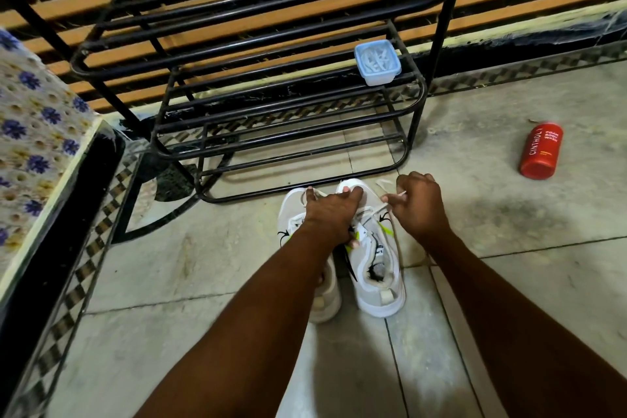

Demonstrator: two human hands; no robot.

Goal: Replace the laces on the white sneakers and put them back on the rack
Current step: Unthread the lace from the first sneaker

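Fingers (353,195) of left hand (330,212) flat on white sneakers (380,288); right hand (420,207) fingers (412,180) tight around a lace (385,184)

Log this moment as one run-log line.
step: lace work | left hand: presses on sneakers | right hand: pinches lace | sneakers: on floor before rack | box: on rack

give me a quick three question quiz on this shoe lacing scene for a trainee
1. True or false: the white sneakers stand on the rack.
2. Which hand pinches the lace? a) left b) right
3. Fill in: the small box of laces sits on the ___.
Key: 1 false, they stand on the floor in front of it. 2 b, the right hand. 3 rack.
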